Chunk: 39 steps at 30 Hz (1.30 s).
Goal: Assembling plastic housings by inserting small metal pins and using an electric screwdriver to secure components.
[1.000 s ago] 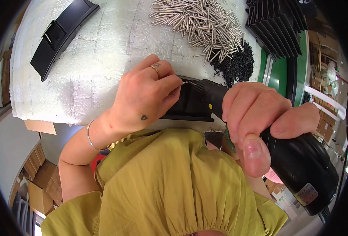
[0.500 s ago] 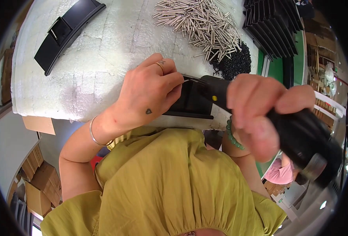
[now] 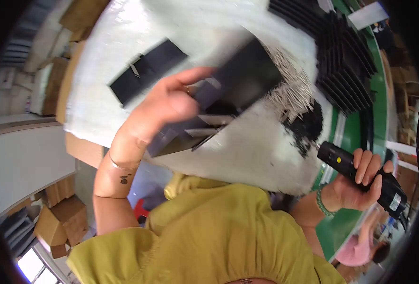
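My left hand, smeared by motion, grips a black plastic panel lifted and tilted over the white-covered table. Silvery strips show near the panel's lower part, too blurred to name. My right hand is wrapped round a black electric screwdriver off to the right, its tip pointing up and left beside a heap of small black screws. A pile of thin metal pins lies just beyond them, partly hidden by the panel. Farther left rests another black panel with a metal pin across it.
Stacked black panels stand on the green surface at the right. Cardboard boxes are on the floor at lower left. A person in a pink top is at lower right. The white table cover reaches my front.
My left hand has raised and turned the panel that lay in front of me. My right hand has drawn the screwdriver away from it, right and lower. The view has also shifted.
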### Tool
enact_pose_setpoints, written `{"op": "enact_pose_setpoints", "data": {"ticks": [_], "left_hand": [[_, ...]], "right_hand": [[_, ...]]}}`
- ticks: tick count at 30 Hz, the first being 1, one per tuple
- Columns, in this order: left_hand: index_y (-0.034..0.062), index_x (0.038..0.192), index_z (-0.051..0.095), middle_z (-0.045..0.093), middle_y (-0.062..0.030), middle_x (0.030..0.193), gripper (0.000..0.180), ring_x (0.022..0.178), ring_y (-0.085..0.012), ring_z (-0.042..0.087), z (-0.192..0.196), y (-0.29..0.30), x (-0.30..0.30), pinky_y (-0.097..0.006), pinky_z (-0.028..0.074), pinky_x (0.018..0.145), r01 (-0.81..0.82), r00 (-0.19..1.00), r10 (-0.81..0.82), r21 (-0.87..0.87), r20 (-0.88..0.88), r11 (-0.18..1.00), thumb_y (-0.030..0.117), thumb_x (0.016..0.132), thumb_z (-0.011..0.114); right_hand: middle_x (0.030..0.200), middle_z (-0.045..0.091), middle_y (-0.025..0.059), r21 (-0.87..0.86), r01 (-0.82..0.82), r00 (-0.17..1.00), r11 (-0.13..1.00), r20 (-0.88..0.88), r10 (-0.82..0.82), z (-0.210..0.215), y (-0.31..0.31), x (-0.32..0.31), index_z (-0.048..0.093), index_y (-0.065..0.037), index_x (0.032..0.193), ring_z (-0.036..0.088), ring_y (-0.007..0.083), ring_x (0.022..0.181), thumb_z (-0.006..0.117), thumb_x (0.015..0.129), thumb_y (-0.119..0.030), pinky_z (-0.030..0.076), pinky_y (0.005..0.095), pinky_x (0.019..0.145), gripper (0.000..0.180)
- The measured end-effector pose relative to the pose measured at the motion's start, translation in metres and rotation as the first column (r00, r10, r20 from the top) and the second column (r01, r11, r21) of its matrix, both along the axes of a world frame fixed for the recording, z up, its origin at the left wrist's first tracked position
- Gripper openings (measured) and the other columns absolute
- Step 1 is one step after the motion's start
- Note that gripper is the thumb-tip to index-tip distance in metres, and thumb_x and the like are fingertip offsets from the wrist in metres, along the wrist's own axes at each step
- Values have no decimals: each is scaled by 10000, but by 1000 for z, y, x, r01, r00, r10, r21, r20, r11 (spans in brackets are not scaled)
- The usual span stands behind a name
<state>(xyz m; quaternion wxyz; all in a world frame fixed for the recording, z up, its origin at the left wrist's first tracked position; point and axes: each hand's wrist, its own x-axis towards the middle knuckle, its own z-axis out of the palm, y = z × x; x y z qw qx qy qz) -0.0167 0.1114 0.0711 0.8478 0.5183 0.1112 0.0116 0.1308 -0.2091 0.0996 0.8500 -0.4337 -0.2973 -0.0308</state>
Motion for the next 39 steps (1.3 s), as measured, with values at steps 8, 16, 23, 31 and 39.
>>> {"op": "enact_pose_setpoints", "data": {"ticks": [8,16,23,31,39], "left_hand": [[81,1256,567,646,-146,1048,615,925,-167,617,21,97,-19,-267,494,807,-267,901,431,852,54,451,263,716,796],[132,1313,507,616,-144,1116,837,951,-307,588,-13,86,-7,-398,508,815,11,955,294,982,46,-191,395,599,855],[35,1265,544,588,-148,1241,743,1162,-330,544,21,79,63,-394,415,1006,-128,991,39,989,131,-74,303,645,854],[39,1212,590,585,-157,1241,673,1213,-327,489,3,50,335,-388,406,1018,-356,839,-478,927,260,-119,447,707,767],[29,1318,508,610,-220,1191,983,1116,-363,577,2,28,441,-380,452,972,-59,861,-499,954,-100,-294,555,555,837]], "right_hand": [[594,450,11,-182,-186,978,966,-126,165,-25,37,-26,385,-74,1012,404,116,480,630,785,-127,373,270,536,338],[673,529,61,-371,-273,962,887,-122,245,-38,46,-29,393,-61,1047,503,161,570,657,750,-46,457,303,611,398],[864,601,120,-576,-108,933,810,224,283,-32,51,-19,507,-51,1011,571,257,812,682,683,-19,474,342,746,373],[832,627,88,-534,-283,956,797,-85,282,-29,34,-45,456,-39,1166,601,134,728,675,710,89,464,259,663,521],[832,623,84,-335,-249,952,909,-256,166,-48,15,-54,494,-61,1098,607,145,741,728,735,39,484,279,668,444]]}}
